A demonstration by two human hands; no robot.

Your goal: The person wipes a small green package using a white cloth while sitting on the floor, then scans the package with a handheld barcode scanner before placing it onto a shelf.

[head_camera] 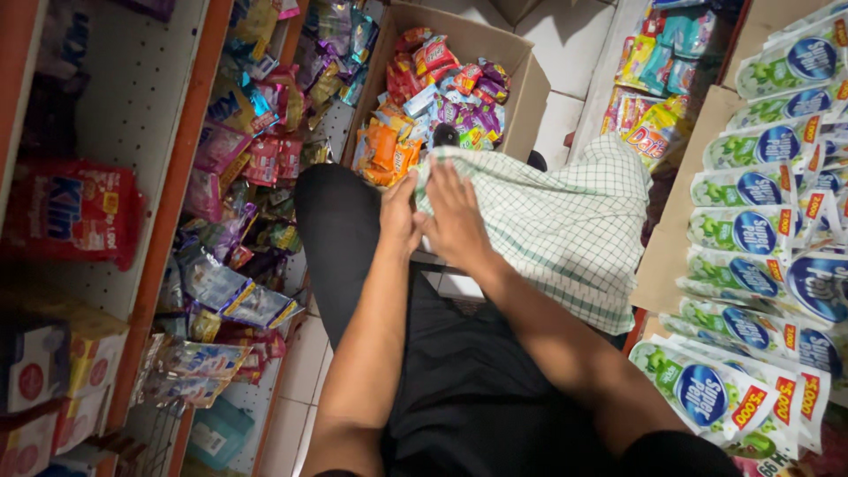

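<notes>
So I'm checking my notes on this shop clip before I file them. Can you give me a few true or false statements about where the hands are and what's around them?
1. Both hands rest on a green-checked white cloth. True: the left hand grips its edge and the right hand lies flat on it.
2. The cardboard box ahead is empty. False: it is filled with colourful snack packets.
3. Green and white pouches with blue round labels lie to the right. True.
4. The left hand holds a red packet. False: it touches only the cloth.
5. The shelves on the left are bare. False: sachets and packets crowd them.
</notes>
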